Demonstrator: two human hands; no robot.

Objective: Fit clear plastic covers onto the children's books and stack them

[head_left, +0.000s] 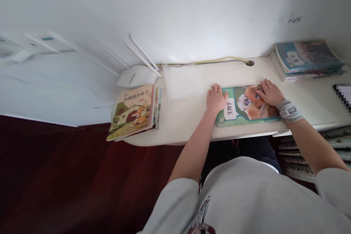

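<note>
A green biology textbook (244,111) with monkeys on its cover lies flat on the white desk (186,117), turned sideways to me. At the book's left end rests my left hand (216,98), its fingers stretched out flat along the edge. My right hand (271,92) lies on the right part of the cover with its fingers spread; a grey band (290,111) circles that wrist. Neither hand is wrapped round anything. Parts of the cover are hidden under the hands.
A stack of books (307,58) stands at the back right. Picture books (134,111) lie at the desk's left end, beside a white router (138,76) with antennas. A yellow cable (203,61) runs along the wall to a hole (249,63). A blurred-out device (344,95) sits far right.
</note>
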